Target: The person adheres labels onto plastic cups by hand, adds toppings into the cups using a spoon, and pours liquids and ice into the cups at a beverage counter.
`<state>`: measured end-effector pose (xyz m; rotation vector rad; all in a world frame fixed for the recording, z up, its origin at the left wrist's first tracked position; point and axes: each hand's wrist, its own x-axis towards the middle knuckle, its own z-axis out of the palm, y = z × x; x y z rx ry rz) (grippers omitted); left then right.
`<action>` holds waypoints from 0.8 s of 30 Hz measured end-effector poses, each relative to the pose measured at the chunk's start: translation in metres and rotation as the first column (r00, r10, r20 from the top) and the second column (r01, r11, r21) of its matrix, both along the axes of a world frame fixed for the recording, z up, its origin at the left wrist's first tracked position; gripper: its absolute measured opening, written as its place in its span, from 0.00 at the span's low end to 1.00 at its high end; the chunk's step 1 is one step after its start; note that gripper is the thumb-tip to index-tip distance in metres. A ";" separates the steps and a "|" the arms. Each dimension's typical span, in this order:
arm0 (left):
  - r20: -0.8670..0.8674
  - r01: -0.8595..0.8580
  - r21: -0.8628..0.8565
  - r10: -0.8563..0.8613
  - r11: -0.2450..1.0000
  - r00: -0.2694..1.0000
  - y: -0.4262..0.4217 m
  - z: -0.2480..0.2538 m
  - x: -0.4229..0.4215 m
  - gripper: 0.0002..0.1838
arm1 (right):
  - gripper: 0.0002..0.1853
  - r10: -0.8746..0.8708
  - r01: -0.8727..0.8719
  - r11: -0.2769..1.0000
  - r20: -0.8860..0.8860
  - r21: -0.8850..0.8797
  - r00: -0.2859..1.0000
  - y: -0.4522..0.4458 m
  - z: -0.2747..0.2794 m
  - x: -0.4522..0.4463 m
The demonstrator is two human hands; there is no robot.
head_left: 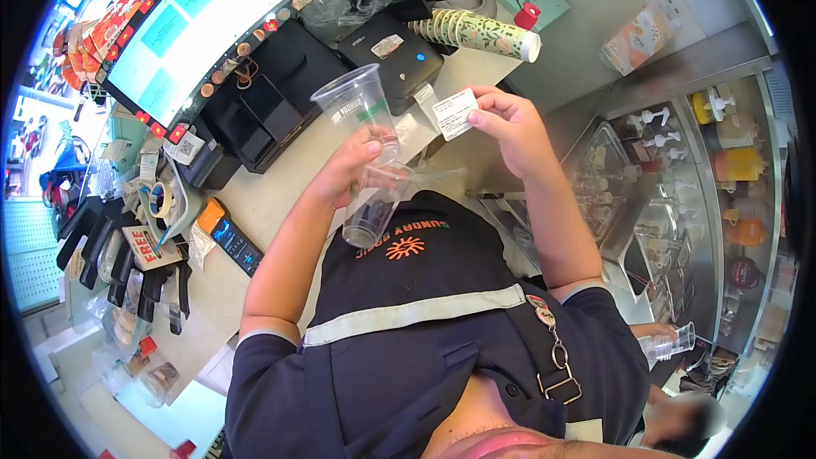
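My left hand (353,166) is closed round two clear plastic cups. The upper cup (353,98), printed with dark lettering, has its mouth toward the top left. Below it, the lower cup (370,212) tilts down in front of my black apron (416,280). My right hand (501,123) pinches a small white printed label (455,115) between thumb and fingers, to the right of the upper cup. A black label printer (391,55) with a blue light stands just beyond the cups.
A bright screen (204,21) stands at the upper left, near stacked patterned cups (480,34). A card terminal (229,234) lies on the left counter. Pump bottles (659,132) line the right side. Another person's hand (659,331) holds clear cups (671,342) at the lower right.
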<state>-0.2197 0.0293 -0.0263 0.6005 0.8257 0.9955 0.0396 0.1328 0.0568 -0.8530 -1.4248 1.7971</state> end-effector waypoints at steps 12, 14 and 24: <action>-0.378 -0.208 0.119 0.238 0.971 0.895 0.014 0.012 0.035 0.36 | 0.12 -0.038 0.055 0.992 -0.147 0.111 0.988 -0.037 -0.031 -0.073; -0.412 -0.234 0.164 0.282 0.958 0.866 0.013 0.015 0.038 0.35 | 0.12 -0.069 0.085 0.985 -0.107 0.150 0.992 -0.037 -0.026 -0.077; -0.589 -0.283 0.312 0.418 0.907 0.691 0.012 0.010 0.044 0.36 | 0.09 -0.204 0.171 0.923 0.060 0.345 0.977 -0.032 -0.024 -0.093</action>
